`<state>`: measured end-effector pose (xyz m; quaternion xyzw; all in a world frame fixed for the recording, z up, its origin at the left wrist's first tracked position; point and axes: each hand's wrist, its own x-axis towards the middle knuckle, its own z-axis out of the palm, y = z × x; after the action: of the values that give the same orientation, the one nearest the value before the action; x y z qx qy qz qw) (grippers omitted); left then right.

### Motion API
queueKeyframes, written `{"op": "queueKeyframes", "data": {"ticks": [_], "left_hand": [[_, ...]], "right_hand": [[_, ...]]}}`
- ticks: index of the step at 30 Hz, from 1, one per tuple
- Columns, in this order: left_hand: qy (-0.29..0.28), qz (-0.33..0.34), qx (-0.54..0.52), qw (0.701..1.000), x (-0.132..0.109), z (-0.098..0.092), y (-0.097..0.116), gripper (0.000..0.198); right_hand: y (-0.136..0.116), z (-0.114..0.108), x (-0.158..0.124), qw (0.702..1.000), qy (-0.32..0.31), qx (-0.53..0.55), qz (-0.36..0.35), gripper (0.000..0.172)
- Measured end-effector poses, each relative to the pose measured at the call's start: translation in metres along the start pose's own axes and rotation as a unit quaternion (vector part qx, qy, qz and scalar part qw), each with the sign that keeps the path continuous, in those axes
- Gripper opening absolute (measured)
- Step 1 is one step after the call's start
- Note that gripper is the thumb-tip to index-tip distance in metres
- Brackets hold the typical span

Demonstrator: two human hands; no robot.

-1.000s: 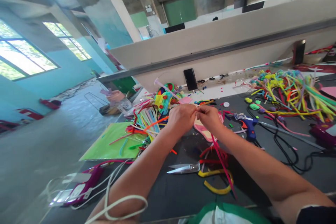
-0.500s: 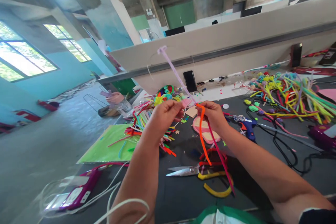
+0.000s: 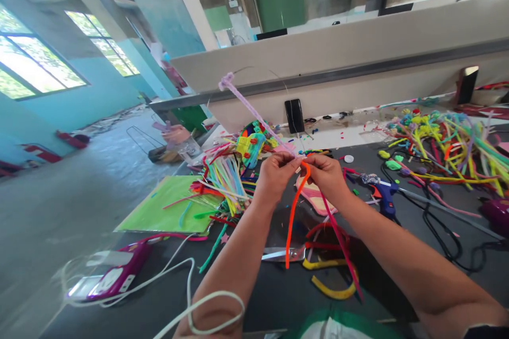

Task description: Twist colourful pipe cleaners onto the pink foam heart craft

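Note:
A lilac pipe cleaner stem point(image 3: 252, 108) with a curled tip rises up and left from between my hands. My left hand point(image 3: 276, 176) pinches around its lower end. My right hand point(image 3: 328, 176) is closed on the same join, where an orange pipe cleaner point(image 3: 292, 222) bends over and hangs down. A magenta pipe cleaner point(image 3: 344, 246) hangs below my right hand. Fingertips of the two hands nearly meet, and the join itself is mostly hidden. Scissors point(image 3: 292, 254) with red handles and a yellow curved piece point(image 3: 334, 290) lie on the table beneath.
Pipe cleaner bundles lie at left point(image 3: 226, 175) and in a heap at right point(image 3: 445, 143). A blue glue gun point(image 3: 385, 198) with black cable lies right; a purple device point(image 3: 115, 275) with white cable lies left. A phone point(image 3: 294, 115) leans on the partition point(image 3: 338, 50). Green sheets point(image 3: 159, 206) lie left.
My left hand has moved right, against my right hand at the join. The orange pipe cleaner now hangs further left, and the lilac stem's tip leans more to the left.

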<state>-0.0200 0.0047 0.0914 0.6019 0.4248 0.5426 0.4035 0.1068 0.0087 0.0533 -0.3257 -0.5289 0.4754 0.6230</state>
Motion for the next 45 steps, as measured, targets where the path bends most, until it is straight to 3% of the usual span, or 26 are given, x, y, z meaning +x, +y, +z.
{"op": "queueKeyframes", "data": {"ticks": [8,12,16,19,24,29,35,37,41,43,45], "left_hand": [[0.050,0.017,0.022,0.998,0.005,0.001,-0.020,0.024],[0.064,0.019,-0.029,0.997,0.003,0.007,-0.024,0.020],[0.040,0.036,-0.138,0.989,-0.001,0.013,-0.026,0.017],[0.009,0.041,-0.195,0.980,-0.003,0.014,-0.024,0.016],[0.033,0.048,-0.211,0.976,-0.002,0.012,-0.024,0.019],[0.011,0.037,-0.191,0.981,-0.003,0.008,-0.028,0.016],[0.008,0.037,-0.138,0.990,-0.001,0.004,-0.029,0.017],[0.007,0.026,-0.147,0.989,0.003,0.000,-0.029,0.018],[0.039,-0.006,-0.167,0.985,0.013,-0.012,-0.029,0.022],[0.048,-0.025,-0.164,0.985,0.017,-0.018,-0.030,0.026],[0.045,-0.037,-0.154,0.986,0.019,-0.021,-0.030,0.028]], "right_hand": [[0.000,-0.001,-0.001,0.967,0.011,-0.230,-0.109,0.012],[-0.005,0.000,-0.003,0.963,0.015,-0.240,-0.125,0.014],[-0.015,0.004,-0.006,0.998,-0.020,-0.055,0.005,0.028],[-0.021,0.001,-0.004,0.993,-0.057,0.060,0.089,0.028],[-0.023,-0.001,-0.001,0.949,-0.038,0.181,0.255,0.014],[-0.024,0.001,-0.002,0.911,-0.031,0.220,0.348,0.008],[-0.015,-0.003,0.001,0.846,-0.134,0.278,0.434,0.013],[-0.013,-0.003,0.003,0.846,-0.156,0.249,0.445,0.022],[-0.020,-0.007,0.007,0.907,-0.176,0.028,0.380,0.052],[-0.027,-0.011,0.006,0.940,-0.135,-0.176,0.261,0.049],[-0.034,-0.013,0.003,0.921,-0.058,-0.378,0.080,0.038]]}}
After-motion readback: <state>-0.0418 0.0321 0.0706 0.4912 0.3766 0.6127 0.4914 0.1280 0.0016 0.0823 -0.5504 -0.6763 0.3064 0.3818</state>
